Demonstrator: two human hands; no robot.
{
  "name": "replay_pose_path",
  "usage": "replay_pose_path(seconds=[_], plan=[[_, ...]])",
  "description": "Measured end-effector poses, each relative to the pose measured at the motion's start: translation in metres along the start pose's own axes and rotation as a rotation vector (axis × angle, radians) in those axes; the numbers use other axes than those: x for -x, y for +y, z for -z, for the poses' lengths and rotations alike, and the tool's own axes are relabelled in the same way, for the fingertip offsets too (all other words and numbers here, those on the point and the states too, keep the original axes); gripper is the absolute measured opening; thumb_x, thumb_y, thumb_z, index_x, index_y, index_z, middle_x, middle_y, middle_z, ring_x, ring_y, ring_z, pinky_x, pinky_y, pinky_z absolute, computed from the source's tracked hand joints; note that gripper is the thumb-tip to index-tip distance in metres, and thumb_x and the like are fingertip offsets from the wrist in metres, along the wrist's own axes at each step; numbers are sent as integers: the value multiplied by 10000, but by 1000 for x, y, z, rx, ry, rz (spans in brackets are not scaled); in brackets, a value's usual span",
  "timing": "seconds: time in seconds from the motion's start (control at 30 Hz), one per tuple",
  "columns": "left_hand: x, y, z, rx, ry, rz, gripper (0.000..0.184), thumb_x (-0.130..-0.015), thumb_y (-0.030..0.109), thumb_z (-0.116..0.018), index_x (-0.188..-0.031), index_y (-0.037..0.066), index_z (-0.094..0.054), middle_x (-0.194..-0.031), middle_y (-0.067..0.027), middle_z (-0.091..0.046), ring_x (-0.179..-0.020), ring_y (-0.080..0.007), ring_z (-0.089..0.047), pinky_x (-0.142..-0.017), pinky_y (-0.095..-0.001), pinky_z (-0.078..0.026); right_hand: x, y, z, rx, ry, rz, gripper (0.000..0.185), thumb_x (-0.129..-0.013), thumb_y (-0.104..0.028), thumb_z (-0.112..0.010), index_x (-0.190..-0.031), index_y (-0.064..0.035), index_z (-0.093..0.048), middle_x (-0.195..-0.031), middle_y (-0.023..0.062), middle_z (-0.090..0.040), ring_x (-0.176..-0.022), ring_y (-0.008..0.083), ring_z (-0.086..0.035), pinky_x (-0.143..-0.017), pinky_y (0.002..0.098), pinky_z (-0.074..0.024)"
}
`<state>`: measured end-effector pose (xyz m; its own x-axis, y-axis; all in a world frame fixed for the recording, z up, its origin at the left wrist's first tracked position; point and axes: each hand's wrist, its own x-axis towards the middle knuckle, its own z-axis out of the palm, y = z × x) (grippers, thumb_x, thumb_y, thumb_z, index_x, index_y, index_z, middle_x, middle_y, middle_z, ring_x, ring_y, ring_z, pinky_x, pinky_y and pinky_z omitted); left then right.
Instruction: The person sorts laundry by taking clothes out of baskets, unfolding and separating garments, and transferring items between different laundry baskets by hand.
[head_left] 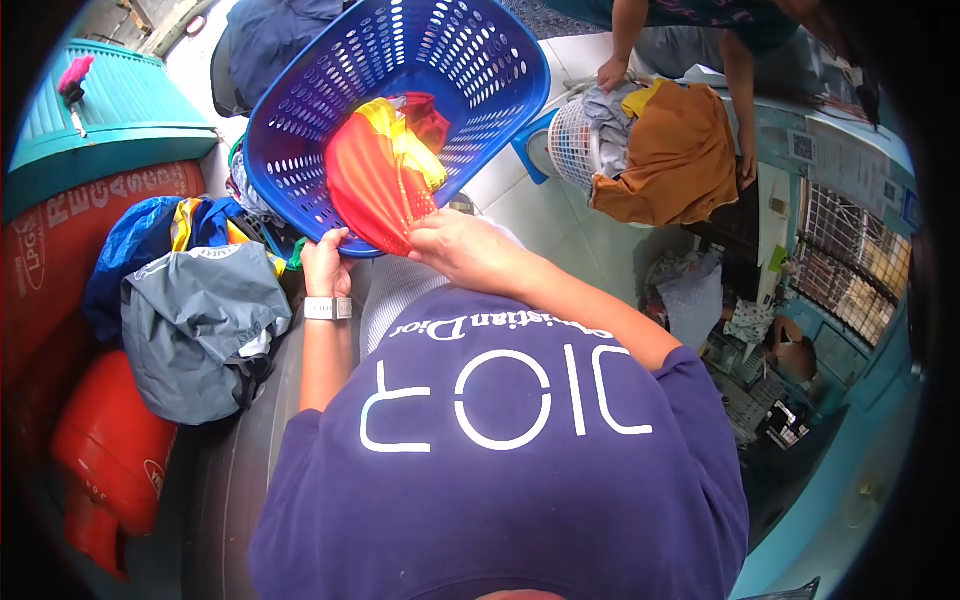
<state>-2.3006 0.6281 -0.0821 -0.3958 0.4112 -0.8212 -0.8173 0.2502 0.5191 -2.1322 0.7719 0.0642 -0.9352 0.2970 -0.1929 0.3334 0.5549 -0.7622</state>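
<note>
A blue plastic laundry basket point(500, 70) with perforated sides is tilted in front of me. Inside it lies a red and yellow garment point(370, 170), its near end drawn out over the rim. My right hand point(450, 243) pinches that near end in closed fingers. At the near-left rim, my left hand point(328, 265), with a white watch on its wrist, is closed on the basket's edge. Part of the left fingers is hidden.
Grey cloth point(210, 320) and blue cloth point(130, 255) are heaped at left by red gas cylinders point(110, 440). At upper right, another person's hands point(612, 75) hold a white basket point(572, 145) with a brown cloth point(680, 150). Pale tiles point(540, 220) cover the floor.
</note>
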Motion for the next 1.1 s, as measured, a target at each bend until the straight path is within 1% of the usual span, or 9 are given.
replay_pose_path(seconds=[0.1, 0.17, 0.43, 0.7, 0.77, 0.9, 0.97, 1.03, 1.1], plan=[[7, 0, -9, -3, 6, 1, 269, -796, -40, -527, -1063, -15, -533, -879, -97, -608, -731, -220, -648, -646, -401, -604, 5, 4, 2, -4, 4, -19, 158, -864, -187, -574, -820, -37, -592, -831, 128, -598, -862, 311, -575, -766, 412, -458], [9, 2, -9, -7, 10, -5, 281, -795, -38, -531, -1074, -11, -529, -884, -94, -606, -731, -216, -646, -645, -398, -604, 5, 5, 2, -14, -41, -37, 170, -860, -182, -586, -815, -19, -574, -872, 156, -594, -875, 350, -563, -779, 430, -455], [16, 5, -14, -41, 36, 20, 294, -793, -40, -540, -1080, 21, -520, -872, -68, -579, -739, -202, -632, -651, -403, -599, 12, 3, 9, 55, -28, -26, 171, -851, -197, -588, -798, -36, -611, -811, 144, -614, -817, 326, -600, -731, 429, -472], [10, -5, -9, -28, 3, -5, 265, -784, -52, -512, -1044, -1, -508, -885, -115, -609, -747, -259, -656, -654, -443, -596, 20, -1, 19, 52, -57, -9, 176, -858, -206, -577, -807, -41, -611, -788, 149, -622, -799, 336, -613, -694, 445, -482], [13, -7, -11, -39, 3, 26, 246, -784, -35, -524, -1026, 5, -516, -880, -110, -606, -730, -249, -653, -640, -435, -596, 20, 0, 20, 17, -72, -25, 162, -854, -178, -582, -801, -26, -566, -772, 165, -591, -787, 360, -593, -692, 457, -456], [16, -21, -10, -134, 24, -5, 184, -790, -11, -517, -970, 22, -542, -757, -55, -585, -619, -186, -614, -571, -392, -592, 27, -7, 26, 40, -57, -45, 167, -858, -185, -579, -797, -31, -564, -766, 165, -590, -790, 361, -596, -693, 455, -455], [18, -31, -14, -185, 55, -20, 182, -779, -4, -518, -955, 30, -552, -736, -41, -576, -558, -169, -599, -485, -357, -575, 31, 2, 23, 15, -57, -9, 169, -864, -188, -574, -798, -33, -563, -764, 166, -589, -791, 361, -597, -689, 452, -455], [24, -38, -19, -204, 52, -49, 219, -755, -51, -525, -959, 17, -563, -754, -49, -573, -603, -176, -578, -528, -361, -533, 36, 9, 27, 23, -51, 20, 179, -870, -188, -570, -788, -28, -562, -765, 166, -590, -790, 358, -597, -690, 446, -456], [35, -43, -30, -188, 66, -60, 215, -744, -55, -526, -945, 5, -573, -741, -49, -582, -587, -165, -570, -517, -329, -503, 41, 15, 33, 24, -70, 27, 222, -881, -240, -558, -800, -35, -591, -748, 157, -612, -770, 342, -616, -706, 452, -464]])
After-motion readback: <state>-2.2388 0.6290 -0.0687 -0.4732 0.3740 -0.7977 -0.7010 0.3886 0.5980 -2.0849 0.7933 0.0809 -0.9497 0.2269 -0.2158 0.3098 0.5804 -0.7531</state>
